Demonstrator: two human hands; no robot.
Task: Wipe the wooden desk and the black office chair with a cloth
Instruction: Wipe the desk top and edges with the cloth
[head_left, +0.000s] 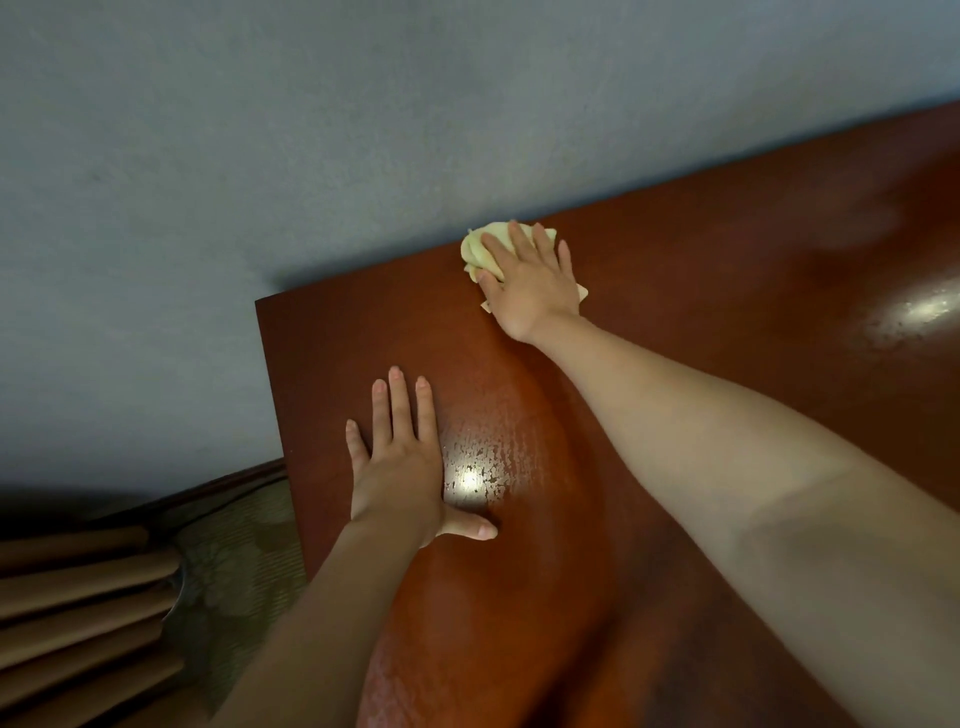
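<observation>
The reddish-brown wooden desk fills the right and lower part of the head view, glossy with damp streaks. A pale yellow cloth lies bunched at the desk's far edge against the wall. My right hand presses flat on the cloth with straight, spread fingers. Nearer the desk's left edge, my left hand rests flat on the bare wood, fingers straight and thumb out to the right. The black office chair is out of view.
A grey-blue wall runs directly behind the desk. Brown pleated curtains and a patterned fabric hang at the lower left, beside the desk's left edge.
</observation>
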